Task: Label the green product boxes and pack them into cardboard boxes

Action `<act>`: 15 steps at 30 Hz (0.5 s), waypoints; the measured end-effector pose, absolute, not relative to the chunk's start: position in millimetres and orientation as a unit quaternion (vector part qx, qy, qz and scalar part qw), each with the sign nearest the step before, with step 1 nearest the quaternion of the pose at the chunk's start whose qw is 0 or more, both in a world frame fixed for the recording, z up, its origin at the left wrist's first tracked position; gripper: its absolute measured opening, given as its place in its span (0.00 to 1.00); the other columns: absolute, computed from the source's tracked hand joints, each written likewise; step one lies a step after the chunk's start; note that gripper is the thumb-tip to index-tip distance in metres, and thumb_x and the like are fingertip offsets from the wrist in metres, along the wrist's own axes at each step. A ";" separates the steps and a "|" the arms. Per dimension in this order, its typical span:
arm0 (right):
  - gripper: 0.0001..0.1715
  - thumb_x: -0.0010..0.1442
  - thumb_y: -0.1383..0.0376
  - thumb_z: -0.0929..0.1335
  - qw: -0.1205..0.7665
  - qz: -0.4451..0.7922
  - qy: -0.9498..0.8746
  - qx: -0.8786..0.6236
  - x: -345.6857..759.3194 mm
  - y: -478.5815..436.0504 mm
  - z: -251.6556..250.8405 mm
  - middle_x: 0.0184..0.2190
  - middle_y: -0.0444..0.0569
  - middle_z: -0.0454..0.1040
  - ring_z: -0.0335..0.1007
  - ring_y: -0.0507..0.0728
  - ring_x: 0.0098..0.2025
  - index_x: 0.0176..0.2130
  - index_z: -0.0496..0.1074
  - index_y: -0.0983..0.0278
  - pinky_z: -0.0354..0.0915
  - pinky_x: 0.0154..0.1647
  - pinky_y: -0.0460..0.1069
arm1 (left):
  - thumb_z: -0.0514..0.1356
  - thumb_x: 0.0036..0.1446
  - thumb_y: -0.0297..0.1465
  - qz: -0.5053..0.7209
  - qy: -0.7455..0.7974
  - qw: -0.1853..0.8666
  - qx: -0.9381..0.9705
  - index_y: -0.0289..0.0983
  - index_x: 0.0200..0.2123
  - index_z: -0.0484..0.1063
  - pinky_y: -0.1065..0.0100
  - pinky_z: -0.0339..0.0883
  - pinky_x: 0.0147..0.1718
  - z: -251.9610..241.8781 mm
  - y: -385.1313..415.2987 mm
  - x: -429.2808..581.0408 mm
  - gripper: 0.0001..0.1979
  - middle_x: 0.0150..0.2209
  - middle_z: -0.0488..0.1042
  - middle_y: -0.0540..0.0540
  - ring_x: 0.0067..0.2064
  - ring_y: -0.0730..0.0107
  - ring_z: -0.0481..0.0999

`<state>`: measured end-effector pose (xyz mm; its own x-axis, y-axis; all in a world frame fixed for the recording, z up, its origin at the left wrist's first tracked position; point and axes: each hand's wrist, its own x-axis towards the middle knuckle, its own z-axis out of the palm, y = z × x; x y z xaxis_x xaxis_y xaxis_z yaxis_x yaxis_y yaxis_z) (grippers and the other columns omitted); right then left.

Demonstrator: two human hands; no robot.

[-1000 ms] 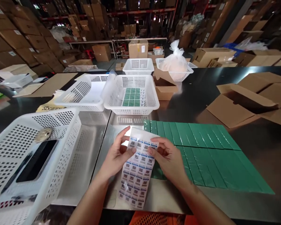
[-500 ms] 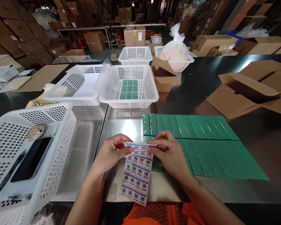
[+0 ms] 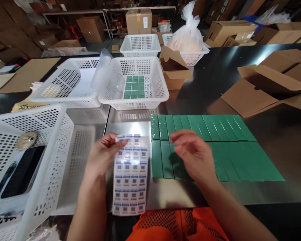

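Note:
My left hand (image 3: 104, 152) pinches the upper left edge of a sheet of stickers (image 3: 130, 174), white with blue bands and square codes. The sheet hangs over the metal table near its front edge, and its top right corner lacks a sticker. My right hand (image 3: 194, 150) is above the green boxes (image 3: 251, 160), thumb and fingertips drawn together. Anything small between those fingertips is hidden or blurred. The boxes lie side by side in two rows, with shiny wrap on some of them.
A white basket (image 3: 134, 105) beyond the sheet holds green boxes and a sticker sheet. Another basket (image 3: 48, 134) at left contains a phone (image 3: 23, 170) and a tape roll (image 3: 26, 140). Open cartons (image 3: 251, 97) stand at right, and a small carton (image 3: 175, 75) stands behind the boxes.
My right hand has left the sheet and moved right over the boxes. My left hand has shifted left with the sheet. One top-corner sticker is gone from the sheet.

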<state>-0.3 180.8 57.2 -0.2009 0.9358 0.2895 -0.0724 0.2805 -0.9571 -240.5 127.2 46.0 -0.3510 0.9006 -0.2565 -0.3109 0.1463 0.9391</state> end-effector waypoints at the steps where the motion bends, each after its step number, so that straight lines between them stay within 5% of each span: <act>1: 0.06 0.56 0.59 0.74 0.503 0.516 -0.587 -0.368 2.1 185.9 57.0 0.35 0.46 0.75 0.73 0.56 0.39 0.32 0.75 0.56 0.70 0.44 0.55 | 0.76 0.38 0.30 0.610 0.569 0.491 0.252 0.36 0.26 0.74 0.76 0.70 0.23 47.0 127.0 -247.8 0.14 0.24 0.78 0.51 0.24 0.75 0.75; 5: 0.15 0.52 0.59 0.75 0.323 0.627 -0.572 -0.418 4.8 203.0 44.6 0.26 0.43 0.74 0.71 0.53 0.29 0.41 0.75 0.59 0.70 0.34 0.52 | 0.77 0.37 0.30 0.626 0.588 0.453 0.241 0.36 0.28 0.76 0.77 0.71 0.24 48.7 125.9 -266.2 0.15 0.25 0.78 0.51 0.25 0.75 0.75; 9: 0.43 0.49 0.63 0.75 0.237 0.684 -0.537 -0.432 -1.9 206.0 28.8 0.20 0.36 0.71 0.70 0.53 0.23 0.60 0.59 0.57 0.69 0.26 0.49 | 0.76 0.38 0.30 0.616 0.594 0.451 0.254 0.36 0.28 0.76 0.78 0.70 0.24 45.3 127.8 -265.3 0.15 0.24 0.77 0.51 0.24 0.76 0.74; 15: 0.34 0.48 0.63 0.76 0.218 0.654 -0.529 -0.496 -8.1 206.1 22.0 0.21 0.38 0.72 0.71 0.54 0.20 0.48 0.56 0.59 0.68 0.21 0.49 | 0.76 0.41 0.31 0.595 0.603 0.458 0.269 0.35 0.30 0.76 0.79 0.68 0.25 39.4 130.9 -265.5 0.14 0.24 0.77 0.51 0.25 0.77 0.74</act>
<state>-8.1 206.1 22.0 -0.4139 0.8085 -0.4184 0.2396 -0.3466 -0.9069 -265.5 130.9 39.4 -0.4354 0.8699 -0.2316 -0.2211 0.1460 0.9643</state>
